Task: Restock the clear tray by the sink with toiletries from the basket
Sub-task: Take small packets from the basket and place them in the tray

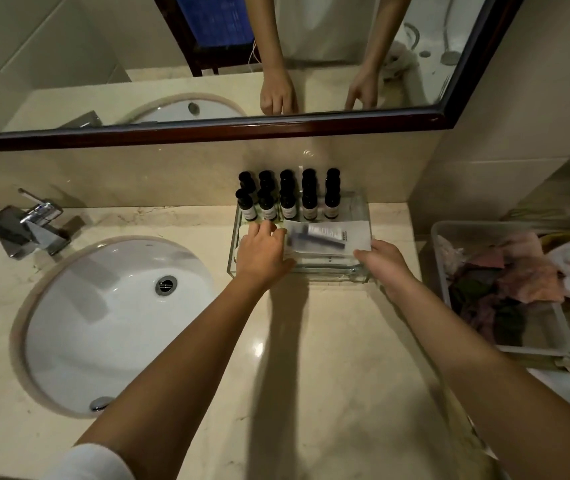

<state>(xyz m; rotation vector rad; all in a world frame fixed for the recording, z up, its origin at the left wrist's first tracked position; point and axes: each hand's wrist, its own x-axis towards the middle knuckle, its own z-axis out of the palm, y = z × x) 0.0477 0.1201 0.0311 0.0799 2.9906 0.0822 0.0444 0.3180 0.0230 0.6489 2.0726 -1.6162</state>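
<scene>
The clear tray stands on the counter against the back wall, right of the sink. Several small dark bottles stand in a row along its back. A flat white toiletry packet with a dark item inside lies over the tray's front; it is blurred. My right hand pinches its right corner. Over the tray's left front, my left hand has curled fingertips touching the packet's left edge. More white packets lie beneath. The basket sits at the right.
A chrome faucet stands at the back left of the sink. The white basket holds crumpled pink, dark and pale items. A dark-framed mirror runs above the backsplash. Bare counter lies in front of the tray.
</scene>
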